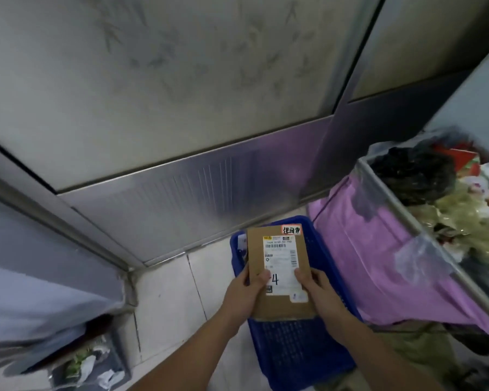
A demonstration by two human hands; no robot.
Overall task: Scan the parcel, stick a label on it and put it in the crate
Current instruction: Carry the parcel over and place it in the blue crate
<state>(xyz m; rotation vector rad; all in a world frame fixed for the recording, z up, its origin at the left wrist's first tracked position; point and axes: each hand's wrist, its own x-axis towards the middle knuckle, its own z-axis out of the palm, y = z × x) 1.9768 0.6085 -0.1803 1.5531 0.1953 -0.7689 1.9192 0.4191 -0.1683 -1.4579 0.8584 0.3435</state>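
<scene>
At the far left I see a pale draped surface (26, 300) with a clear bag of scraps (88, 362) on the floor below it, and beside that a strip of bare light floor tiles (167, 300) running up to the metal threshold of a frosted sliding door (153, 94); that strip is the only open ground I have. My left hand (244, 292) grips the parcel's left edge, thumb pressed on top and fingers curled underneath. The parcel (277, 266), a flat brown cardboard box, is held level above the blue crate (294, 354), covering the crate's far half, its far end near the crate's back rim. A white shipping label (281, 261) lies on its top face, with a small orange-bordered sticker (291, 230) at the far right corner. My right hand (315, 286) clasps the right edge the same way, thumb on the label. The crate's mesh floor shows bare below my wrists. Hard against the crate's right side hangs a purple cloth (378, 249) over a metal-framed bin (407, 221) heaped with dark and coloured scraps, leaving no gap there.
</scene>
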